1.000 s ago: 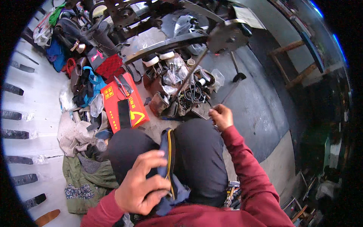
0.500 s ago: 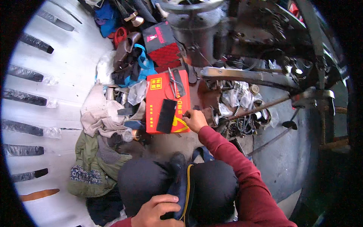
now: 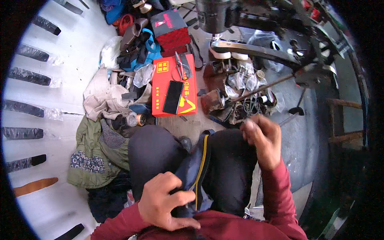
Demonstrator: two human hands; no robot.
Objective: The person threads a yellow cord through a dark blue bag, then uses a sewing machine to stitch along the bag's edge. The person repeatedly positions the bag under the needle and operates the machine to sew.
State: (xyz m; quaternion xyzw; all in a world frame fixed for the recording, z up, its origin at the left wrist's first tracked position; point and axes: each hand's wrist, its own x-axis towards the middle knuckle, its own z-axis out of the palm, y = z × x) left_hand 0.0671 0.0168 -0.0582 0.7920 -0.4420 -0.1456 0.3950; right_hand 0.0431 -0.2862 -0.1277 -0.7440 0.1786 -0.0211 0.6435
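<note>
1. Cloth piece (image 3: 187, 173) in dark blue lies along the person's lap, between the two black-trousered thighs (image 3: 231, 172); a zip (image 3: 202, 162) with a yellow line runs down its right part.
2. Left hand (image 3: 166, 200) is beside the lower end of the zip, palm down, thumb and forefinger spread apart, the forefinger's tip at the zip; whether it touches is hard to tell.
3. Right hand (image 3: 264, 140) is raised near the right knee, fingers curled; whether anything is pinched in it cannot be told.
4. Beyond the knees, a red box (image 3: 159, 96) lies flat on the floor (image 3: 170, 123), with a black phone (image 3: 173, 97) and scissors (image 3: 179, 66) on top.
5. Right of that box is a cluttered heap of small parts and plastic bags (image 3: 250, 82); above it stands a black machine (image 3: 276, 44).
6. To the left lie a beige cloth (image 3: 100, 94) and a green garment (image 3: 86, 174), next to a white sheet (image 3: 72, 94) bearing dark strips (image 3: 28, 78).
</note>
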